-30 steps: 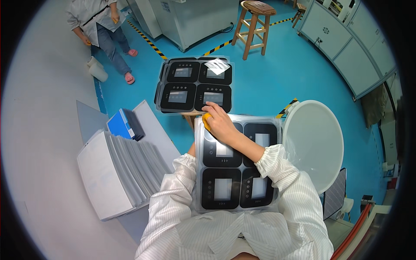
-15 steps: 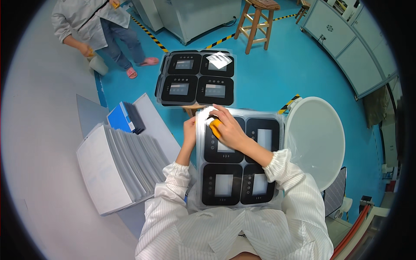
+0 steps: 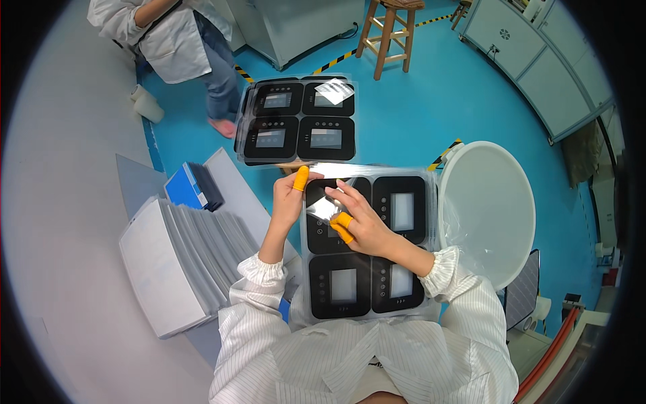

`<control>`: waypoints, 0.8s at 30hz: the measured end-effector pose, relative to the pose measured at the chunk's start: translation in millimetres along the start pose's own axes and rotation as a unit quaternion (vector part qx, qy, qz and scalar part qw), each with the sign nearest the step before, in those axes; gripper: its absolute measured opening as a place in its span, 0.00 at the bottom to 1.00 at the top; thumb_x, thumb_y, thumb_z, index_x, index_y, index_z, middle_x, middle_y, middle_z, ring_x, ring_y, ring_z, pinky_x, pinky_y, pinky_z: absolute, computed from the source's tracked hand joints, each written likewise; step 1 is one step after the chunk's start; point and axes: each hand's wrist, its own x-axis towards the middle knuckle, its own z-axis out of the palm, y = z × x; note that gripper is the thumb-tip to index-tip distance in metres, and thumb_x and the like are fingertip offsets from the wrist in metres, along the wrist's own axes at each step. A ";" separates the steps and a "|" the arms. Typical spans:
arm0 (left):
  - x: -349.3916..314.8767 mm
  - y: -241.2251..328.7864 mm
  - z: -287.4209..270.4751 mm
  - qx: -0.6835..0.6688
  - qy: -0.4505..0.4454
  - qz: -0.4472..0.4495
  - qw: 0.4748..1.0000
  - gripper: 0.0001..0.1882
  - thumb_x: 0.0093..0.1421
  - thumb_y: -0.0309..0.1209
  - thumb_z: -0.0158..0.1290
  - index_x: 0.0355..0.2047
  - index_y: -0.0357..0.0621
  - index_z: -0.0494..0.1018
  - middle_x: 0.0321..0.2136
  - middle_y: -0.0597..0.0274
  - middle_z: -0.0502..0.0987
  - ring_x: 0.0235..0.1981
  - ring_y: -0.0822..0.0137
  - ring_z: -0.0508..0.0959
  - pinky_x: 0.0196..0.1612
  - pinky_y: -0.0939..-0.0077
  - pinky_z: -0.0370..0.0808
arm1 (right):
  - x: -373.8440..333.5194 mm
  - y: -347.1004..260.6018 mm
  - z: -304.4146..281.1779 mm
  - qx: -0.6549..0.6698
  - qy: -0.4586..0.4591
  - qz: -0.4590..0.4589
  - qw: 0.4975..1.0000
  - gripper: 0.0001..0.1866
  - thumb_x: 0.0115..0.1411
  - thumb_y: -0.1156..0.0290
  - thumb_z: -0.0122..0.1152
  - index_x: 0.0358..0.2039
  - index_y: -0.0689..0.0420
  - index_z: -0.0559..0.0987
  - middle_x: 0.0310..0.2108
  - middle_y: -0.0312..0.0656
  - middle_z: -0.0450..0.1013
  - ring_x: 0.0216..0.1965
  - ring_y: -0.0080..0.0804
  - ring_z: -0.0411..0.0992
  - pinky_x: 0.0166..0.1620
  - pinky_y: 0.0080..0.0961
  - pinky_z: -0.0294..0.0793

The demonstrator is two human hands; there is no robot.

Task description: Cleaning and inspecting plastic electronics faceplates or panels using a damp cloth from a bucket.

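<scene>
A stack of clear sheets with black panels [image 3: 340, 286] lies in front of me, each panel having a pale window. My left hand [image 3: 287, 198], a yellow finger cot on it, is closed at the far left corner of the top sheet, pinching its edge. Over the far left panel, my right hand [image 3: 367, 229] brings two yellow-capped fingertips together on a shiny clear film [image 3: 324, 208]. Its other fingers stretch out above the film. Where the film is attached cannot be made out.
Beyond is another stack of panel sheets [image 3: 271, 138] with a white patterned piece on top. A white round bin [image 3: 491, 215] stands at right. At left are a thick pile of sheets [image 3: 165, 269] and a blue box [image 3: 185, 185]. A person [image 3: 175, 44] stands at far left near a stool [image 3: 387, 37].
My right hand has drawn back toward me from the sheet's far left corner, with the shiny film showing at its fingertips. My left hand has shifted slightly. The other person has moved rightward.
</scene>
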 end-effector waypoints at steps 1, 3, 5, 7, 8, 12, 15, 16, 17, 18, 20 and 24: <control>-1.4 3.6 5.3 -0.013 0.031 0.007 0.999 0.17 0.61 0.36 0.39 0.31 0.38 0.76 0.18 0.69 0.73 0.17 0.82 0.63 0.20 0.91 0.58 | -0.9 0.5 -1.4 0.011 -0.002 0.002 1.000 0.09 0.38 0.83 0.59 0.23 0.66 0.72 0.55 0.51 0.54 0.58 0.51 0.49 0.57 0.44 0.53; -5.1 18.0 7.0 -0.107 0.032 -0.046 0.993 0.18 0.61 0.36 0.40 0.29 0.36 0.75 0.19 0.68 0.74 0.18 0.82 0.66 0.21 0.91 0.59 | -0.2 -5.4 -8.6 0.022 -0.057 0.016 0.998 0.14 0.38 0.85 0.57 0.30 0.62 0.70 0.57 0.48 0.53 0.61 0.48 0.45 0.58 0.50 0.46; -4.0 -2.9 -2.8 -0.173 0.046 -0.089 0.980 0.16 0.61 0.34 0.41 0.29 0.33 0.73 0.23 0.62 0.75 0.22 0.78 0.72 0.26 0.89 0.67 | 2.1 -10.1 -15.5 0.039 -0.100 0.001 0.994 0.13 0.42 0.85 0.54 0.30 0.60 0.68 0.53 0.42 0.60 0.59 0.39 0.51 0.58 0.51 0.45; -5.0 -10.2 -8.7 -0.224 0.094 -0.075 0.967 0.16 0.60 0.34 0.41 0.28 0.33 0.73 0.25 0.60 0.75 0.25 0.74 0.73 0.30 0.84 0.69 | -2.3 -10.9 -21.1 0.099 -0.096 0.035 0.990 0.10 0.46 0.84 0.52 0.31 0.60 0.69 0.44 0.40 0.69 0.52 0.34 0.62 0.59 0.47 0.49; -5.5 -11.9 -19.3 -0.217 0.136 -0.080 0.963 0.16 0.60 0.34 0.42 0.28 0.33 0.73 0.24 0.60 0.75 0.26 0.73 0.73 0.32 0.82 0.69 | -9.1 -11.4 -29.1 0.126 -0.109 0.034 0.986 0.11 0.47 0.84 0.51 0.33 0.59 0.69 0.41 0.40 0.70 0.50 0.35 0.64 0.59 0.45 0.50; -17.8 -23.1 -112.6 -0.285 0.313 -0.073 0.903 0.12 0.60 0.34 0.42 0.32 0.39 0.71 0.28 0.61 0.74 0.31 0.70 0.74 0.37 0.76 0.71 | -58.0 -10.6 -92.8 0.249 -0.098 0.158 0.950 0.05 0.55 0.78 0.45 0.32 0.60 0.70 0.34 0.38 0.74 0.42 0.36 0.71 0.58 0.41 0.53; -41.1 -55.4 -220.5 -0.319 0.445 -0.005 0.837 0.14 0.61 0.35 0.38 0.39 0.40 0.69 0.36 0.61 0.74 0.37 0.69 0.73 0.42 0.75 0.70 | -128.4 11.9 -161.4 0.358 0.061 0.315 0.877 0.09 0.59 0.69 0.42 0.31 0.60 0.69 0.27 0.48 0.73 0.36 0.40 0.73 0.52 0.43 0.62; -42.2 -62.5 -239.0 -0.311 0.462 -0.006 0.831 0.14 0.61 0.35 0.38 0.37 0.40 0.70 0.35 0.61 0.74 0.37 0.67 0.73 0.43 0.74 0.70 | -179.5 41.4 -192.3 0.313 0.162 0.342 0.871 0.10 0.59 0.67 0.43 0.31 0.60 0.69 0.22 0.46 0.72 0.28 0.38 0.73 0.48 0.38 0.67; -55.4 -78.7 -283.0 -0.301 0.447 -0.016 0.842 0.15 0.61 0.36 0.38 0.38 0.39 0.70 0.36 0.59 0.74 0.38 0.65 0.73 0.44 0.73 0.70 | -221.6 68.8 -230.4 0.225 0.226 0.390 0.864 0.11 0.60 0.66 0.42 0.33 0.60 0.68 0.20 0.44 0.69 0.26 0.34 0.71 0.44 0.32 0.70; -65.1 -80.7 -303.4 -0.242 0.448 -0.062 0.858 0.16 0.61 0.37 0.38 0.39 0.39 0.70 0.37 0.58 0.74 0.38 0.65 0.73 0.45 0.71 0.70 | -247.6 82.9 -258.8 0.214 0.343 0.414 0.816 0.10 0.60 0.67 0.42 0.25 0.58 0.65 0.21 0.39 0.68 0.27 0.30 0.69 0.42 0.29 0.70; -56.7 -74.3 -291.2 -0.435 0.353 -0.079 0.825 0.17 0.61 0.34 0.37 0.41 0.33 0.68 0.41 0.51 0.72 0.43 0.56 0.71 0.49 0.60 0.67 | -370.7 116.6 -337.8 0.224 0.636 0.378 0.634 0.10 0.60 0.67 0.43 0.36 0.61 0.68 0.26 0.44 0.68 0.33 0.31 0.69 0.41 0.29 0.71; -85.9 -80.9 -353.7 -0.589 0.294 0.034 0.752 0.15 0.59 0.28 0.35 0.40 0.33 0.68 0.38 0.47 0.72 0.41 0.57 0.72 0.48 0.61 0.68 | -415.6 157.9 -285.4 0.176 0.764 0.326 0.528 0.14 0.59 0.68 0.44 0.43 0.61 0.65 0.35 0.45 0.66 0.39 0.33 0.66 0.45 0.29 0.68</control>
